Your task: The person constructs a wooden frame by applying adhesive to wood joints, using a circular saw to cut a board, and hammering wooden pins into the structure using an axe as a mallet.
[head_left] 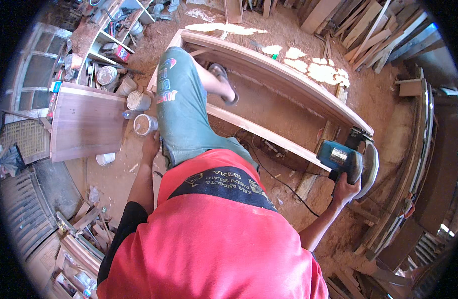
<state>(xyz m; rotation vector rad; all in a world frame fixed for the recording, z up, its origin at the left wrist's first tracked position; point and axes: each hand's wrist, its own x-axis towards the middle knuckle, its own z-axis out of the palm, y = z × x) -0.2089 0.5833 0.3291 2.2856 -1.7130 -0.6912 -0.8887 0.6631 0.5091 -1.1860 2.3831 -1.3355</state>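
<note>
My right hand (344, 190) is wrapped round the handle of a teal corded power tool (335, 155) with a large rounded, pale-rimmed part on its right side; its exact kind is unclear. The tool is at the right end of a long wooden frame (283, 74), a box-like piece lying on the ground. One of my feet, in a sandal (231, 94), is inside the frame. Down beside my thigh, my left hand (150, 145) hangs near a white bucket (145, 124); its fingers are too unclear to read.
A black cord (276, 178) trails over the dirt floor. Left stand a wooden panel (87, 119), several tubs and a cluttered shelf (106, 42). Stacked boards (373, 30) lean at the back right. Long planks (413, 164) lie along the right; wood scraps (96, 226) lie lower left.
</note>
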